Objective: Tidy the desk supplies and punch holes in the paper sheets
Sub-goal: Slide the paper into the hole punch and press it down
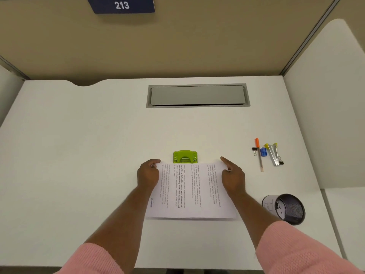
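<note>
Two hands, left (148,173) and right (233,176), gripped a thin stack of printed white paper sheets (190,191) in closed fingers against a lime-green plastic hole punch (185,156) on the smooth white worktop (88,155).

White desk (98,155) is carrying the lot: papers (190,191) lying front and centre, green punch (185,156) sitting at their far edge, pen (259,154), clips (254,150), sharpener (263,152) and stapler (274,154) clustering right, mesh cup (286,209) tipping nearer.
</note>
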{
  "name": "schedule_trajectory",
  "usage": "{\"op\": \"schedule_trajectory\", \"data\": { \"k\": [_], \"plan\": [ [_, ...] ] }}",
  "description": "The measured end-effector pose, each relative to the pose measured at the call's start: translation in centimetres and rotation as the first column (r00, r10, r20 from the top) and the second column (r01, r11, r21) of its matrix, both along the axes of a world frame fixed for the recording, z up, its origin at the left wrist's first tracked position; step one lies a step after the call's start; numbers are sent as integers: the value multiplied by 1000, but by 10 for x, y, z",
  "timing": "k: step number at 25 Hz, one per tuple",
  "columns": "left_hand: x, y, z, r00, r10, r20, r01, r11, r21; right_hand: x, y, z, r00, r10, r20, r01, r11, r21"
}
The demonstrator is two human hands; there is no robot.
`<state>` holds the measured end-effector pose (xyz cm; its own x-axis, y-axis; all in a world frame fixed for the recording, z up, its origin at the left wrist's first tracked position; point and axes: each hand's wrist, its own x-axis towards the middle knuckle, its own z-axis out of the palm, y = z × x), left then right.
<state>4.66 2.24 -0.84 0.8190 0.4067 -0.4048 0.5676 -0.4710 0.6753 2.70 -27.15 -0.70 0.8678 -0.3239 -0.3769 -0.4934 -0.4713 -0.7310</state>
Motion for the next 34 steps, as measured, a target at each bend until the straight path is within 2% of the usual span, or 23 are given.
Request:
{"op": "schedule_trajectory", "data": {
  "k": [17,21,23,25,28,31,34],
  "plan": [
    [9,15,-9,996,-86,-14,86,996,-3,4,15,-3,999,-35,23,35,999,-33],
    [5,12,-4,988,-149,-43,152,986,65,10,12,-2,1000,-20,20,20,999,-28],
    [6,7,-1,970,-240,-39,243,953,182,15,12,0,1000,-5,11,5,1000,-25],
    [9,-1,1,918,-396,5,376,877,298,19,12,0,1000,-12,2,12,1000,-17],
    [20,-14,2,807,-588,57,538,771,340,23,11,1,1000,-14,-5,14,1000,-7],
    [32,-23,-1,744,-668,16,622,701,349,28,9,2,999,-25,-26,26,999,20],
    [38,-26,-4,743,-668,-28,632,688,358,32,4,-2,998,-22,-55,24,999,36]
  ]
}}
